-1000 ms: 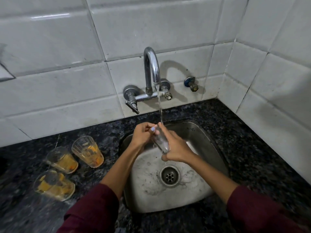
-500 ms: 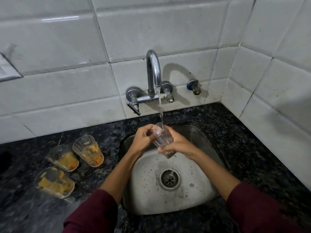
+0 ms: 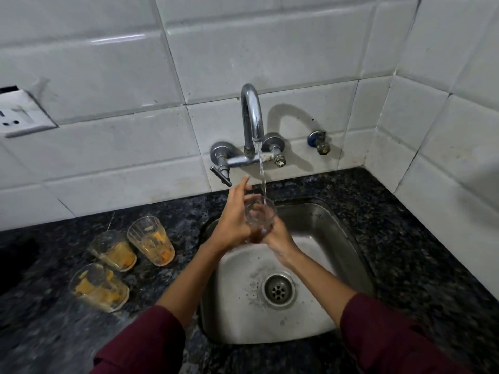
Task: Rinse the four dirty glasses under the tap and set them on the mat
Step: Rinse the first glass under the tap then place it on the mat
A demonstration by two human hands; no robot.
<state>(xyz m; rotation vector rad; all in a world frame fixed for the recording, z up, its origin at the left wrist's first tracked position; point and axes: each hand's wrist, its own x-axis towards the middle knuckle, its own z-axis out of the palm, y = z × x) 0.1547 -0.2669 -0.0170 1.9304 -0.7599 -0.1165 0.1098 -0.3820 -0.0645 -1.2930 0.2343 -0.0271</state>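
A clear glass [image 3: 259, 213] stands mouth-up under the running tap [image 3: 252, 122], over the steel sink [image 3: 318, 220]. Water falls into it. My left hand [image 3: 234, 220] wraps its left side, with the upper fingers stretched toward the tap. My right hand [image 3: 278, 240] grips it from below and the right. Three dirty glasses with orange residue stand on the dark counter left of the sink: one at the back [image 3: 151, 240], one beside it [image 3: 113, 251] and one nearest me [image 3: 98, 287]. No mat is in view.
White tiled walls close the back and right sides. A wall socket [image 3: 19, 117] sits at the far left. A small capped valve [image 3: 320, 143] is right of the tap. The drain [image 3: 278, 291] lies in the sink's middle. Speckled black counter [image 3: 405, 225] surrounds the sink.
The glass has been turned from tilted to mouth-up under the stream. My left hand's fingers have come off the rim and now lie along the side. The view has tilted upward.
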